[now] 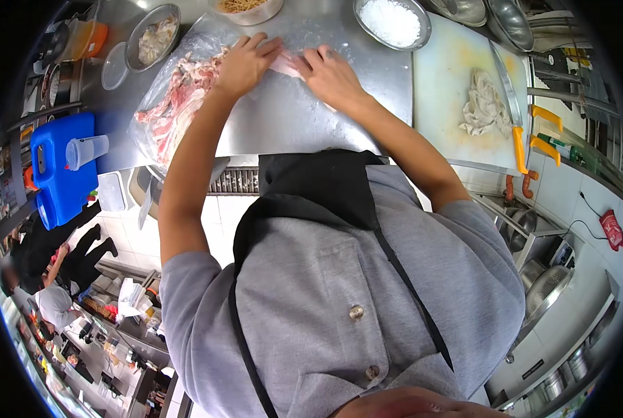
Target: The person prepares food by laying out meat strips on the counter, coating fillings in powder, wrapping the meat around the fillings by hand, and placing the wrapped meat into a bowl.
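A pale pink strip of raw meat lies on the steel table between my hands. My left hand has its fingers curled over the strip's left end. At its other end, the fingers of my right hand are bent down onto it. My palms and thumbs partly hide the grip. Left of my left hand, a heap of raw meat pieces rests on a clear plastic sheet. A metal bowl of white flaky stuff stands beyond my right hand.
On the right, a cutting board bears a crumpled cloth and a yellow-handled knife. A metal bowl of pale pieces and a tub of thin yellowish strips stand behind. A blue jug is left; people are lower left.
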`<move>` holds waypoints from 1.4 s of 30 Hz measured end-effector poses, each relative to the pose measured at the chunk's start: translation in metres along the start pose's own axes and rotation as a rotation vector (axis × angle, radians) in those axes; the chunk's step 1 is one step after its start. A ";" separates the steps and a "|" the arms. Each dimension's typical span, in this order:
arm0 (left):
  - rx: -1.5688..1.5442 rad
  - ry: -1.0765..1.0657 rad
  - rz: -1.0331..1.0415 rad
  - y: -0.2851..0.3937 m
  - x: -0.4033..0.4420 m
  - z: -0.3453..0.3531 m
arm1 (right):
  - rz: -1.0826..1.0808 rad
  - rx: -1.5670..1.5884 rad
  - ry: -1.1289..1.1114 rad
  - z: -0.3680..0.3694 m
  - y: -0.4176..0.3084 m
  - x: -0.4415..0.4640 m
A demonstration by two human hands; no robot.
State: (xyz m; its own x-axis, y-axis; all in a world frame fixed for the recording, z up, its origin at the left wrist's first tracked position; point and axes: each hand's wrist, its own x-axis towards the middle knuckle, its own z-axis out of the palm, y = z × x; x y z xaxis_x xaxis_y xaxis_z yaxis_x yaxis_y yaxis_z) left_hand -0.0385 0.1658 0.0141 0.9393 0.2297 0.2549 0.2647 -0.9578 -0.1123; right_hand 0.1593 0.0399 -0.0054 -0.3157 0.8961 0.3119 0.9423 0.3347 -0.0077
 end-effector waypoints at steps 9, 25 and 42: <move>-0.272 0.130 -0.353 0.025 -0.003 -0.005 | 0.506 0.598 -0.112 -0.031 0.052 -0.048; -0.548 -0.463 -0.250 0.036 0.069 -0.004 | 0.595 0.526 -0.394 -0.037 0.008 -0.026; -0.601 -0.581 -0.087 0.043 0.084 0.010 | 0.674 0.842 -0.193 -0.036 0.014 -0.045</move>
State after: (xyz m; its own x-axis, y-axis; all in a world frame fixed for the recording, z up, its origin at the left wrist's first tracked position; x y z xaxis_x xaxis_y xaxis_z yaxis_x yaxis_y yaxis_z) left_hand 0.0543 0.1457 0.0211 0.9274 0.2017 -0.3150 0.3347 -0.8236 0.4579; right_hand 0.1911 -0.0062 0.0144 0.1546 0.9760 -0.1535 0.5734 -0.2152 -0.7905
